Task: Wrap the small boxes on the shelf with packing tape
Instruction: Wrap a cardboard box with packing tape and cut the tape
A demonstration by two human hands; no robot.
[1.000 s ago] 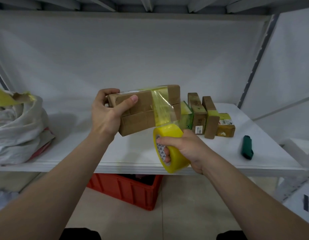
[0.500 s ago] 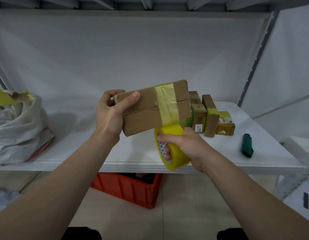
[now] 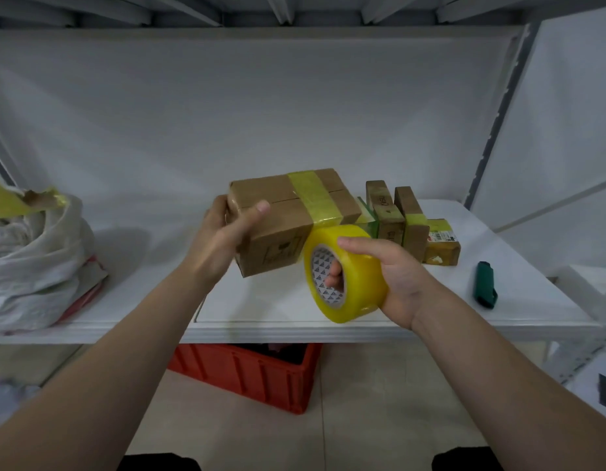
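Left hand (image 3: 223,239) grip holds box (image 3: 281,215) by left end, aloft over shelf (image 3: 294,329) middle, near front edge. Right hand (image 3: 396,273) grip holds tape roll (image 3: 361,287), pressed against box. Risks: slack tape wrinkles or runs skew; one-end hold lets box twist or drop.

The cardboard box (image 3: 288,219) is showing matt, slightly rough brown paperboard, with a band of tape (image 3: 315,198) lying glossy and faintly wrinkled across it. The tape roll (image 3: 359,277) is gleaming as smooth translucent yellow plastic around a matt printed paper core (image 3: 323,277). The shelf (image 3: 260,311) is reading as smooth white board, the crate (image 3: 247,375) as hard red plastic, the sack (image 3: 40,266) as crumpled white cloth, the cutter (image 3: 485,283) as dark green plastic.
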